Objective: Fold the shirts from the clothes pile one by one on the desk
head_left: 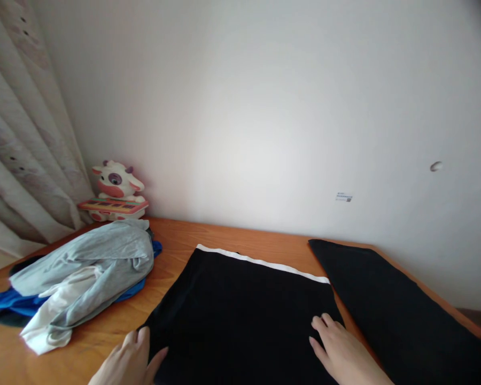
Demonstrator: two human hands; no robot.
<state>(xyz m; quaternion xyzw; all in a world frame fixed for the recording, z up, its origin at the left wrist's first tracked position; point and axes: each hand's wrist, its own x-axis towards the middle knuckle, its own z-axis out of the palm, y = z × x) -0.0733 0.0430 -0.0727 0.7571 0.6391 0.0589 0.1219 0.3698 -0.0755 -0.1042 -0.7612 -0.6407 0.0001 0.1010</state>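
Observation:
A black garment (pixel 244 315) with a white stripe along its far edge lies flat on the wooden table (pixel 208 235). My left hand (pixel 130 361) rests at the garment's near left edge, fingers stretched out and thumb spread. My right hand (pixel 340 350) lies flat on the garment's right part, fingers extended toward the far side. Neither hand holds anything.
A second black cloth (pixel 388 305) lies at the right, reaching the table's right edge. A heap of grey, white and blue clothes (pixel 80 272) sits at the left. A toy cow with a small keyboard (pixel 114 192) stands in the back left corner beside a curtain (pixel 20 133).

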